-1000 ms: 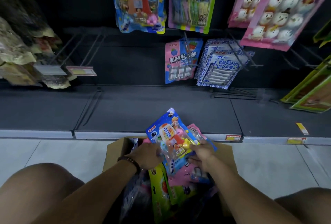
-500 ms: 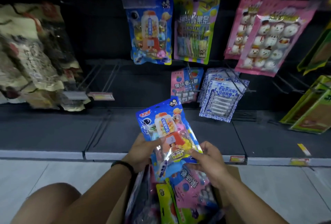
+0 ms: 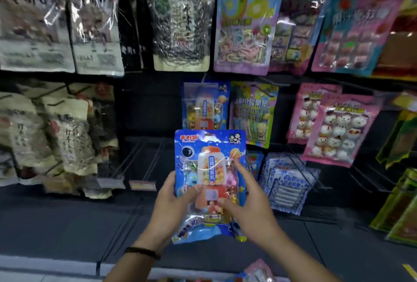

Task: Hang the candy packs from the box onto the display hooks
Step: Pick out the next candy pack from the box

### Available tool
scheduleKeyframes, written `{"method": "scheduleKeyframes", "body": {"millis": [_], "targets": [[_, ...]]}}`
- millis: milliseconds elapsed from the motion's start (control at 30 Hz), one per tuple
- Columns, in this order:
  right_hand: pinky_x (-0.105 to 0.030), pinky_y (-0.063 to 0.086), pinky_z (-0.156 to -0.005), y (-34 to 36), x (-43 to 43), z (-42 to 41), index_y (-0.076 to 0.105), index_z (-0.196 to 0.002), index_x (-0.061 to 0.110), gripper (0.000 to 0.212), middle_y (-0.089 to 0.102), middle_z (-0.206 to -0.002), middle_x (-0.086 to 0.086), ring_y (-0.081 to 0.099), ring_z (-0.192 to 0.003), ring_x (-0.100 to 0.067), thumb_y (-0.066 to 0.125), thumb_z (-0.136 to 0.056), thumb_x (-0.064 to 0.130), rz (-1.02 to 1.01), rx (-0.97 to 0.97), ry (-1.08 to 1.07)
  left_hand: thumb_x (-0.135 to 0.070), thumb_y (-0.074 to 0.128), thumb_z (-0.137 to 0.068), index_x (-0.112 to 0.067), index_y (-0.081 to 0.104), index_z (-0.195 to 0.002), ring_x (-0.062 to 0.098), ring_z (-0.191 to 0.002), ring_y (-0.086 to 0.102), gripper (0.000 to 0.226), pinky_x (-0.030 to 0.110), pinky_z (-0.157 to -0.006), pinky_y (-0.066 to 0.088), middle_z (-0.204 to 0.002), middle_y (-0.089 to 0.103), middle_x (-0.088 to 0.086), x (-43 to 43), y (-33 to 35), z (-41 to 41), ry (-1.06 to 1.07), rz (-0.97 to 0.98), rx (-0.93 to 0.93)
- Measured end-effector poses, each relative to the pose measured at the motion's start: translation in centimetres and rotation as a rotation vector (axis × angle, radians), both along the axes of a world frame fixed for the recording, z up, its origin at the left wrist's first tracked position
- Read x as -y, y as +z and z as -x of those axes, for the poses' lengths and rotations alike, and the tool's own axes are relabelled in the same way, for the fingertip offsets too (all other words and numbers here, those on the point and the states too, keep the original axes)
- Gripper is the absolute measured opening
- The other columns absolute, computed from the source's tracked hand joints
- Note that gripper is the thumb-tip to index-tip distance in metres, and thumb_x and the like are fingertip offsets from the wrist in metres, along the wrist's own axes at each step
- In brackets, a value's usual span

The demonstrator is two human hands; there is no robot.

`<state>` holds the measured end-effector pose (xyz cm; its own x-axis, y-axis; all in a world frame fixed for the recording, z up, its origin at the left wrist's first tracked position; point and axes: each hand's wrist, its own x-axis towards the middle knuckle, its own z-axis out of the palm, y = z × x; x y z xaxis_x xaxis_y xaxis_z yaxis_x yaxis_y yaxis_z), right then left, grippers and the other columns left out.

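A blue candy pack (image 3: 209, 162) printed with a gumball machine is held upright in front of the shelving. My left hand (image 3: 171, 205) grips its lower left edge, thumb across the front. My right hand (image 3: 248, 200) holds its right side, thumb on the front and forefinger raised along the edge. Straight above it an identical blue pack (image 3: 204, 105) hangs on a display hook. Only a sliver of the box's contents, pink packs (image 3: 259, 270), shows at the bottom edge.
Bare wire hooks (image 3: 144, 159) with a price tag (image 3: 142, 185) stick out left of the held pack. Beige snack bags (image 3: 67, 132) hang on the left, pink marshmallow packs (image 3: 338, 130) on the right, blue-white packs (image 3: 286, 182) low right. A dark shelf base (image 3: 67, 225) runs below.
Both hands have lifted the blue pack out of the box and up toward the hanging packs, turning it upright. The view has tilted upward, so the box has almost left the frame.
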<state>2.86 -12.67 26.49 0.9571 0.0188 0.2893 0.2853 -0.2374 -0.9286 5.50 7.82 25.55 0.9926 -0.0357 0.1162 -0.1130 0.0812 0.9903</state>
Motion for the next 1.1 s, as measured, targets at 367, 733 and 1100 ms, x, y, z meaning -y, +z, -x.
{"method": "scheduleKeyframes", "body": {"millis": [367,733,1100], "targets": [[-0.005,0.052,-0.085,3.3,-2.3,-4.8,0.039,-0.152,0.059,0.096,0.052,-0.144,0.035,0.055,-0.117,0.024,0.078,-0.091,-0.003,-0.016,0.116,-0.068,-0.012,0.081,-0.092,-0.055,0.016,-0.144,0.011,-0.108,0.077,0.094,0.031,-0.079,0.065,-0.124,0.074,-0.014,-1.5,3.3,-3.7,-0.018,-0.124,0.202],[-0.027,0.044,-0.115,3.8,-3.1,-8.4,0.032,-0.153,0.065,0.099,0.038,-0.152,0.046,0.035,-0.144,0.016,0.079,-0.092,0.004,0.098,0.253,-0.179,-0.001,0.07,-0.098,-0.059,0.026,-0.151,0.015,-0.124,0.07,0.09,0.038,-0.091,0.064,-0.141,0.063,-0.018,-1.9,3.6,-6.9,-0.016,-0.074,0.36],[-0.036,0.044,-0.119,2.6,-2.7,-8.4,0.028,-0.156,0.064,0.098,0.04,-0.155,0.037,0.036,-0.147,0.011,0.081,-0.091,0.013,0.159,0.24,-0.18,-0.005,0.073,-0.098,-0.059,0.035,-0.153,0.013,-0.136,0.06,0.086,0.042,-0.102,0.059,-0.153,0.051,-0.023,-2.3,2.5,-7.7,-0.031,-0.15,0.338]]}}
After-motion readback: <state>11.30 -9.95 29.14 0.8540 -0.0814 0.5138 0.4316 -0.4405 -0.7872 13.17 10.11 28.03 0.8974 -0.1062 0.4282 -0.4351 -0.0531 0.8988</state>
